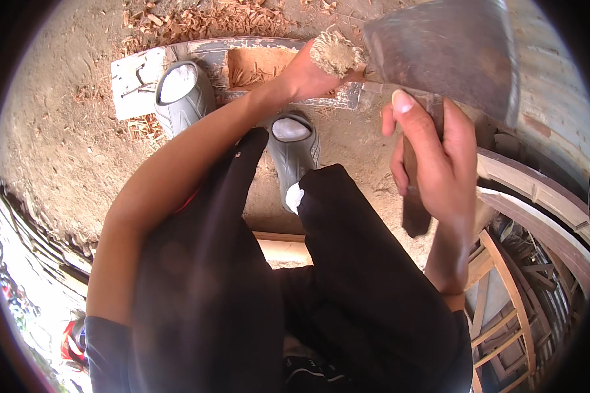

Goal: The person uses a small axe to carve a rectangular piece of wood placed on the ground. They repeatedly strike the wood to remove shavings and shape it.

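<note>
My left hand is closed around an upright tool, probably a chisel, whose frayed, mushroomed wooden handle end shows above the fist; its lower end is hidden. Below lies a weathered wooden plank with a rectangular recess cut in it and chips inside. My right hand grips the short dark handle of a heavy tool with a broad, flat metal blade, thumb along the top. This blade is raised to the right of the frayed handle end, close beside it and slightly blurred.
My feet in grey shoes rest at the plank, the left one on it. Wood shavings litter the dirt floor. To the right lie curved wooden frames, a slatted wooden piece and a corrugated metal sheet.
</note>
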A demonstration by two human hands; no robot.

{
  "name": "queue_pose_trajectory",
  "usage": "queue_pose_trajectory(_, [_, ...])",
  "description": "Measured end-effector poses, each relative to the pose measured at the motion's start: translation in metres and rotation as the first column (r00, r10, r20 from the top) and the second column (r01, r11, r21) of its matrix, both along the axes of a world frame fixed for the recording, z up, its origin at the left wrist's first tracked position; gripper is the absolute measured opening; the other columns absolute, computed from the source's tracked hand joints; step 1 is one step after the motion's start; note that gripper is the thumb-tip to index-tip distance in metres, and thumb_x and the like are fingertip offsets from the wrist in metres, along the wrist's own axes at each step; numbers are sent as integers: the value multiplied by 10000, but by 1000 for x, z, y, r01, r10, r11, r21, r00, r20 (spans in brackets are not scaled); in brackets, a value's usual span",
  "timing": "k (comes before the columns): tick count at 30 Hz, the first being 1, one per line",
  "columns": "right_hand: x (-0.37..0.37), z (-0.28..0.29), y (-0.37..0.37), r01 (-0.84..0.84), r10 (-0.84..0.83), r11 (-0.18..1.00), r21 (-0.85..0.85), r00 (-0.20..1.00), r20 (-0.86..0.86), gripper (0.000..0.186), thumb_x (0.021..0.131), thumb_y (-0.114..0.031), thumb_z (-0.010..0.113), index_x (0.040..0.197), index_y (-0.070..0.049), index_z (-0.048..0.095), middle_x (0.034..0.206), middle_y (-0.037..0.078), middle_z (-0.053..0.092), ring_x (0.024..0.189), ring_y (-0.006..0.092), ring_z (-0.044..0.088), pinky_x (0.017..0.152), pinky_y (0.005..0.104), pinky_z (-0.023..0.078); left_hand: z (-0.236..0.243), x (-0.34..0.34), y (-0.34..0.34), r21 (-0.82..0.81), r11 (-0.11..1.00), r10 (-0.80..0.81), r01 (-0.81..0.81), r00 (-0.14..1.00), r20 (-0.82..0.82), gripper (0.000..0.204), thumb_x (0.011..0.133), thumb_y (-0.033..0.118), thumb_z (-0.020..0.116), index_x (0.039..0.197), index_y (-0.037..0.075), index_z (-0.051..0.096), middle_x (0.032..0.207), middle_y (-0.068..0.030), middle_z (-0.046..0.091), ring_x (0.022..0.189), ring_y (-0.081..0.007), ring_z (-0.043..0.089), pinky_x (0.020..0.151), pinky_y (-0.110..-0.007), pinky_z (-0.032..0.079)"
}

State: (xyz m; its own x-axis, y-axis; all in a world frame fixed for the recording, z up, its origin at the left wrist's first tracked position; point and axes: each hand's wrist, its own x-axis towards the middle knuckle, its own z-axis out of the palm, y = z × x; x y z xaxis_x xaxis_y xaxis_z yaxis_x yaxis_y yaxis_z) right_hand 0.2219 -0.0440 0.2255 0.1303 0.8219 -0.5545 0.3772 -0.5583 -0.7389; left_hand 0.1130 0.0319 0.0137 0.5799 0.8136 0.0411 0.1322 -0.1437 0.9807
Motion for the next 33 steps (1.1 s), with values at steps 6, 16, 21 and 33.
queue_pose_trajectory(6, [22,-37,-6,-163,162,980,-114,987,-18,327,1023,-264,586,805,-28,523,640,15,531,408,88,486,377,253,347,1,-4,-4,13,1000,-13,12,998,53,390,879,207,722,1228,55,635,1119,-116,712,1035,-261,672,955,-369,526])
queue_pose_trajectory(16, [23,-53,-36,-157,156,987,33,987,29,349,1018,-290,590,806,-15,560,641,16,511,419,95,499,384,275,366,-3,-13,-10,173,982,-69,76,997,-46,416,870,235,743,1228,49,642,1136,-119,707,1060,-250,663,964,-389,511])
queue_pose_trajectory(21, [24,-34,-37,-105,106,994,30,993,-46,352,1030,-293,577,824,-8,560,669,10,515,416,94,498,372,283,360,23,-22,-15,-260,961,-132,95,983,-127,439,884,239,731,1267,51,624,1226,-114,689,1124,-252,649,989,-380,499])
queue_pose_trajectory(33, [23,-32,-37,-61,31,990,-126,973,-228,344,1015,-306,570,838,-11,552,665,38,545,416,118,521,394,294,385,-20,-47,-36,-310,782,-545,541,834,81,262,815,213,704,995,22,703,963,-164,714,915,-310,684,824,-408,527])
